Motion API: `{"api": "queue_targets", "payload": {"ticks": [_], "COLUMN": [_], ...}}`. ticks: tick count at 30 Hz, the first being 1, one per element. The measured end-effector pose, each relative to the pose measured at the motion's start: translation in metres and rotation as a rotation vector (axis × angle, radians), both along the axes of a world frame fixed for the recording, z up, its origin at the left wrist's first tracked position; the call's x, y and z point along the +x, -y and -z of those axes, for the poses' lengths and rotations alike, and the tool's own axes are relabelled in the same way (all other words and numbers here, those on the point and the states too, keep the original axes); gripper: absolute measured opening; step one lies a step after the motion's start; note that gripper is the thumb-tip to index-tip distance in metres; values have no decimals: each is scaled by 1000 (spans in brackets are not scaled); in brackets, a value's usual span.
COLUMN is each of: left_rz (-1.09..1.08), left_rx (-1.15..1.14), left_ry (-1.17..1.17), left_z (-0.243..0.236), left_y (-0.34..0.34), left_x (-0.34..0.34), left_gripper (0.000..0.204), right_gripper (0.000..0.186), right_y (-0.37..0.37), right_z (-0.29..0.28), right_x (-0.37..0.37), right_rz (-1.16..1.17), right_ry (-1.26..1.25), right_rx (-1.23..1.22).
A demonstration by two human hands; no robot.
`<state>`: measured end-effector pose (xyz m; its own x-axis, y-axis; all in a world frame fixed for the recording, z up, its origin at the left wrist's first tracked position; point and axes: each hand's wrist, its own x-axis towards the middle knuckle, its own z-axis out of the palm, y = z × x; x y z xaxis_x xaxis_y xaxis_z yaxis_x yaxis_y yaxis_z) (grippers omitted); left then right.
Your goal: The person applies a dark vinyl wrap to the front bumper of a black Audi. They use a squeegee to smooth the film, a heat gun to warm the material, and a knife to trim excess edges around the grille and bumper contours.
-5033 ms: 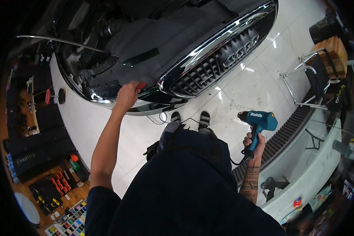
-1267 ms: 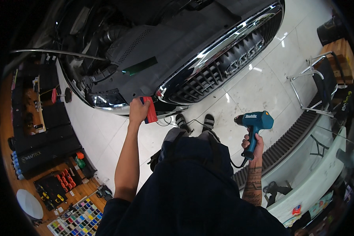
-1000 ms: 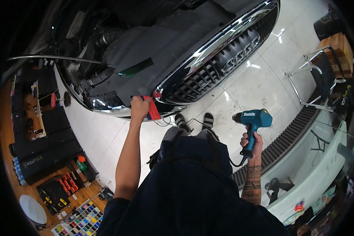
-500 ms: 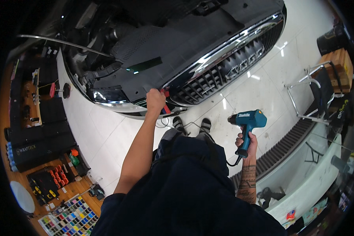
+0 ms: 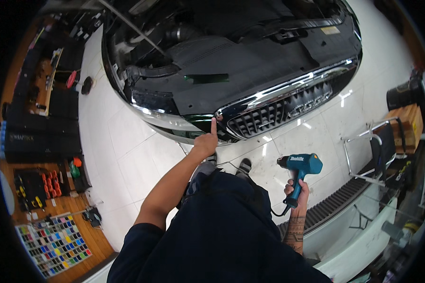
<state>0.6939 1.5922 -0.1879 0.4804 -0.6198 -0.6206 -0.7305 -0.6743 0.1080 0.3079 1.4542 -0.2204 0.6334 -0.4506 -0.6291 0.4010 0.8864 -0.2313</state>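
Observation:
My left hand point(image 5: 206, 143) reaches to the car's front end. Its index finger is stretched out, with the tip touching the dark green glossy panel point(image 5: 200, 121) between the headlight point(image 5: 153, 100) and the grille point(image 5: 262, 115). The other fingers are curled in, and whatever they may hold is hidden. My right hand point(image 5: 301, 190) grips the handle of a teal heat gun point(image 5: 301, 164), held off to the right with its dark nozzle facing left. A cord trails from the base of the handle.
The hood is raised above a black engine cover point(image 5: 269, 59), where a dark green strip point(image 5: 206, 78) lies. On the right stand a black chair with a metal frame point(image 5: 381, 146) and a wooden block point(image 5: 407, 126). Colour swatches point(image 5: 56, 243) lie at lower left.
The view has shifted, so the car sits further right. My left index finger has straightened onto the panel. The red tool seen at that hand no longer shows. My right hand keeps the heat gun.

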Motion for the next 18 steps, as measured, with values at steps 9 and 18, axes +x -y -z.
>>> {"api": "queue_targets", "payload": {"ticks": [9, 18], "left_rz": [-237, -1701], "left_rx": [-365, -626], "left_ry": [-888, -1391], "left_z": [-31, 56], "left_y": [-225, -416], "left_x": [48, -34], "left_gripper": [50, 15], "right_gripper": [61, 48], "right_y": [-54, -119], "right_z": [-68, -146], "right_x": [45, 161], "right_rz": [-264, -661], "right_ry": [-118, -203], "right_rx": [-414, -630]}}
